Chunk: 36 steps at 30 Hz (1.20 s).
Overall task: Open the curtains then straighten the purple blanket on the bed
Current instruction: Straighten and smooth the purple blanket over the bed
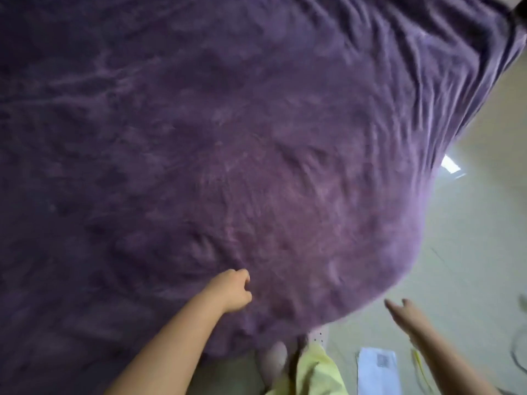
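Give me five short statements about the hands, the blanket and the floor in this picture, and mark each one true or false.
1. The left hand rests on the fuzzy purple blanket with its fingers curled. True.
2. The right hand grips the blanket's edge. False: it is over the pale floor, fingers extended, holding nothing.
3. The blanket is green. False: it is purple.
4. A white sheet of paper lies on the floor near the person's yellow garment. True.
5. The blanket's right side shows long wrinkles. True.
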Tool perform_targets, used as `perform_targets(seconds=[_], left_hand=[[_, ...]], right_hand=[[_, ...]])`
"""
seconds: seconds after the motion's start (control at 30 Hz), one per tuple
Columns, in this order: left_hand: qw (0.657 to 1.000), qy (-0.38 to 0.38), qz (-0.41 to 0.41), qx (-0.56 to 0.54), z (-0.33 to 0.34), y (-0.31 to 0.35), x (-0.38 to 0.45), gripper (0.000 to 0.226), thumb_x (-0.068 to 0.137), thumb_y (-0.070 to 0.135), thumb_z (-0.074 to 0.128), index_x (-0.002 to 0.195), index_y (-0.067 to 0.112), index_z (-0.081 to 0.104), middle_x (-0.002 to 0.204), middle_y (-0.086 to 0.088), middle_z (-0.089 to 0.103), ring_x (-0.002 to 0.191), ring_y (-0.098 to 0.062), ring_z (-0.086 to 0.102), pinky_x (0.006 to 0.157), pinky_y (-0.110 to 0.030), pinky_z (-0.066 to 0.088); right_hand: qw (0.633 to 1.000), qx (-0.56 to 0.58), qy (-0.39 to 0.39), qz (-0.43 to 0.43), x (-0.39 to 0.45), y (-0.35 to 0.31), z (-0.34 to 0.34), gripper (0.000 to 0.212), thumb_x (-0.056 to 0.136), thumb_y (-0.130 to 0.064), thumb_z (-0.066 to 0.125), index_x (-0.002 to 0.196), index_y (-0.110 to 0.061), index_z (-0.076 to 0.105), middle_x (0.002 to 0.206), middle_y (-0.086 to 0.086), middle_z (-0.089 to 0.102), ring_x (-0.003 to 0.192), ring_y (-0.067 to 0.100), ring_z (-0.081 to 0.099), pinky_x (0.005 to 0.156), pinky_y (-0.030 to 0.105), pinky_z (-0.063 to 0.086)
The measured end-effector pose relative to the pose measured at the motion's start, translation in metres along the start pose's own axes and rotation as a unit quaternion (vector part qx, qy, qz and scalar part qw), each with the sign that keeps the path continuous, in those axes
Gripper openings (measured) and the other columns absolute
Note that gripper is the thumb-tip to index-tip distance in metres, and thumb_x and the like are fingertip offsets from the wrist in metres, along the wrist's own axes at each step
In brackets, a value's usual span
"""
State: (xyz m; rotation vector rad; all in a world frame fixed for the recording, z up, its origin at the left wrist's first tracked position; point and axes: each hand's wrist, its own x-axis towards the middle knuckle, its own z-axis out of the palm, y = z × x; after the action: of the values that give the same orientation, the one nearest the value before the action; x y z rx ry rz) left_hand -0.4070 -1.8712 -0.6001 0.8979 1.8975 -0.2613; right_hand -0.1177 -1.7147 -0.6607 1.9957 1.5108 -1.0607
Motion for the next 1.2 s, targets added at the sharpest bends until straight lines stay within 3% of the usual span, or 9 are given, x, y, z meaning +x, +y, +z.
perform_targets(seconds=[0.07, 0.13, 0.27, 0.4, 0.5, 0.67, 0.8, 1.0, 1.2], left_hand=[[0.999, 0.033, -0.013, 0.001, -0.005, 0.001, 0.008, 0.041, 0.088, 0.024, 0.047, 0.127, 0.016, 0.047, 0.132, -0.01, 0.05, 0.122, -0.028, 0.048, 0.098, -0.03, 0.04], [0.998, 0.052, -0.017, 0.015, -0.015, 0.003, 0.012, 0.038, 0.088, 0.023, 0.046, 0.126, 0.014, 0.048, 0.132, -0.011, 0.05, 0.122, -0.028, 0.048, 0.098, -0.031, 0.04], [0.994, 0.105, -0.018, 0.026, -0.047, 0.013, 0.02, 0.039, 0.09, 0.021, 0.044, 0.128, 0.014, 0.045, 0.134, -0.01, 0.047, 0.125, -0.028, 0.045, 0.101, -0.033, 0.04], [0.989, 0.147, -0.013, 0.023, -0.091, 0.042, 0.035, 0.043, 0.089, 0.022, 0.044, 0.131, 0.015, 0.042, 0.136, -0.009, 0.045, 0.125, -0.027, 0.043, 0.102, -0.035, 0.041], [0.984, 0.174, -0.011, 0.02, -0.126, 0.074, 0.059, 0.044, 0.088, 0.021, 0.044, 0.132, 0.015, 0.041, 0.136, -0.008, 0.045, 0.125, -0.027, 0.042, 0.102, -0.038, 0.041], [0.973, 0.23, -0.017, -0.004, -0.199, 0.148, 0.114, 0.043, 0.091, 0.022, 0.043, 0.133, 0.017, 0.04, 0.139, -0.006, 0.043, 0.127, -0.027, 0.039, 0.1, -0.04, 0.04], [0.954, 0.299, -0.028, -0.019, -0.261, 0.205, 0.154, 0.039, 0.093, 0.025, 0.041, 0.131, 0.017, 0.042, 0.138, -0.004, 0.044, 0.127, -0.026, 0.038, 0.097, -0.04, 0.04], [0.928, 0.366, -0.059, -0.04, -0.33, 0.242, 0.206, 0.046, 0.095, 0.031, 0.037, 0.14, 0.02, 0.033, 0.153, -0.003, 0.028, 0.142, -0.025, 0.018, 0.106, -0.042, 0.032], [0.919, 0.374, -0.1, -0.072, -0.382, 0.229, 0.25, 0.048, 0.096, 0.033, 0.035, 0.142, 0.018, 0.03, 0.156, -0.005, 0.022, 0.145, -0.025, 0.011, 0.11, -0.042, 0.028]], right_hand=[[0.998, -0.029, -0.06, -0.003, -0.002, -0.016, 0.009, 0.041, 0.094, -0.024, 0.046, 0.117, 0.009, 0.056, 0.107, 0.022, 0.061, 0.105, 0.034, 0.054, 0.074, 0.028, 0.044], [0.994, -0.041, -0.09, -0.049, -0.004, -0.045, 0.01, 0.037, 0.093, -0.023, 0.047, 0.111, 0.007, 0.06, 0.092, 0.019, 0.064, 0.094, 0.032, 0.057, 0.066, 0.027, 0.044], [0.988, -0.017, -0.085, -0.131, -0.003, -0.102, -0.013, 0.034, 0.093, -0.018, 0.049, 0.109, 0.01, 0.059, 0.117, 0.029, 0.062, 0.11, 0.037, 0.058, 0.092, 0.039, 0.045], [0.987, 0.017, -0.055, -0.152, 0.025, -0.146, -0.067, 0.032, 0.093, -0.019, 0.049, 0.115, 0.002, 0.059, 0.123, 0.022, 0.06, 0.113, 0.033, 0.055, 0.096, 0.036, 0.043], [0.979, -0.015, 0.01, -0.203, 0.056, -0.178, -0.111, 0.039, 0.093, -0.023, 0.048, 0.126, -0.002, 0.051, 0.132, 0.019, 0.055, 0.119, 0.032, 0.051, 0.099, 0.035, 0.039], [0.905, -0.142, 0.135, -0.378, 0.116, -0.247, -0.185, 0.052, 0.09, -0.025, 0.052, 0.139, -0.012, 0.038, 0.147, 0.011, 0.037, 0.134, 0.03, 0.035, 0.111, 0.037, 0.029], [0.869, -0.249, 0.126, -0.41, 0.151, -0.309, -0.236, 0.056, 0.09, -0.035, 0.047, 0.143, -0.026, 0.028, 0.156, -0.001, 0.021, 0.144, 0.028, 0.012, 0.114, 0.044, 0.026], [0.829, -0.278, 0.157, -0.459, 0.179, -0.403, -0.281, 0.056, 0.092, -0.036, 0.043, 0.144, -0.025, 0.025, 0.156, -0.002, 0.021, 0.144, 0.03, 0.011, 0.113, 0.048, 0.022], [0.808, -0.326, 0.121, -0.476, 0.198, -0.487, -0.277, 0.057, 0.094, -0.037, 0.039, 0.145, -0.027, 0.018, 0.157, -0.004, 0.014, 0.145, 0.029, 0.004, 0.115, 0.053, 0.013]])
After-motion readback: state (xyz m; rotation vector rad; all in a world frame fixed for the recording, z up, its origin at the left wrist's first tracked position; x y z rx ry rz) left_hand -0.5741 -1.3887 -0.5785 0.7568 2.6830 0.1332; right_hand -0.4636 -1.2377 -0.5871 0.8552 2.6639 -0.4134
